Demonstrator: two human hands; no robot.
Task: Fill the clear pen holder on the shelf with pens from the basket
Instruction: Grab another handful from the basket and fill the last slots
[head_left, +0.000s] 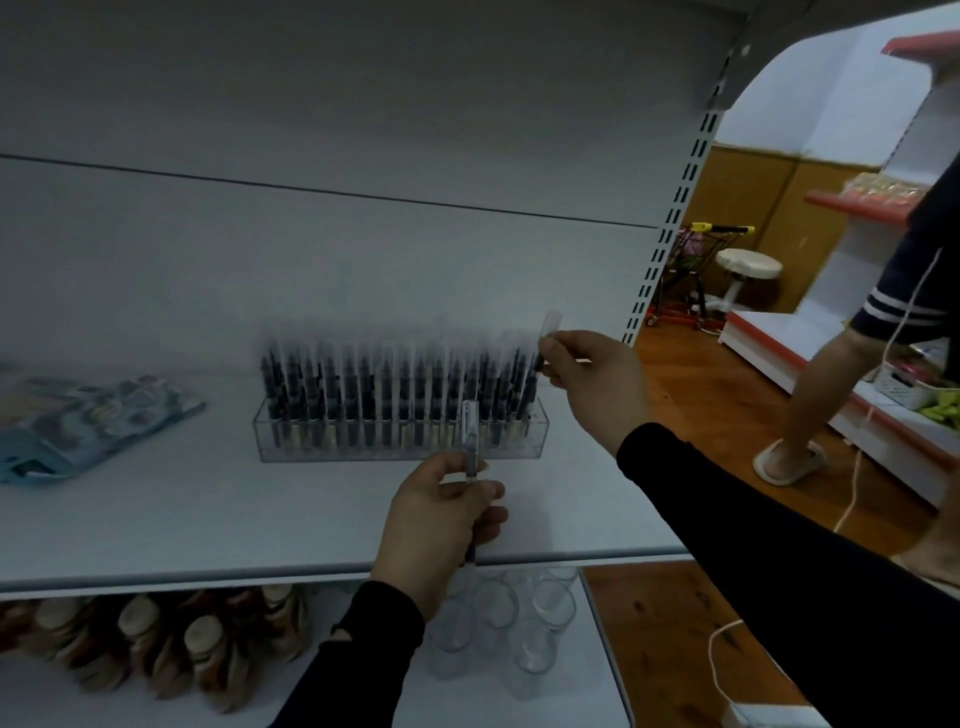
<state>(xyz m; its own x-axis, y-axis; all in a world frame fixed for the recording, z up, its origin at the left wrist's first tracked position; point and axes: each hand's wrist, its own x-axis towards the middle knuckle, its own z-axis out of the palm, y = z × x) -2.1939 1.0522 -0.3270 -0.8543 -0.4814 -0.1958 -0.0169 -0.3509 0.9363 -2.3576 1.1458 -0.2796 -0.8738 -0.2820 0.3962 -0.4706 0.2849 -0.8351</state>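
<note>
Many dark pens (363, 395) stood up in rows inside the clear pen holder (400, 434), a long see-through box with straight sides that sat near the middle of the white shelf (208, 514). It looked almost full, with a little room left at its right end. The right hand (592, 382) was at that end, just above the box, pinching one pen (545, 340) with a clear cap, tilted a bit. The left hand (441, 525) was in front of the box, closed around another pen (470, 441) that pointed up, near the front edge of the shelf. Both arms wore black sleeves (753, 519). Lots of flat, smooth shelf lay bare in front of the box and on its left. A soft shiny blue packet (88, 421) lay far off to the left. Under the shelf stood round clear glasses (519, 618) and brown bottles (156, 639) with pale round tops. Another person's leg (826, 374) stood on the wood floor to the right.
</note>
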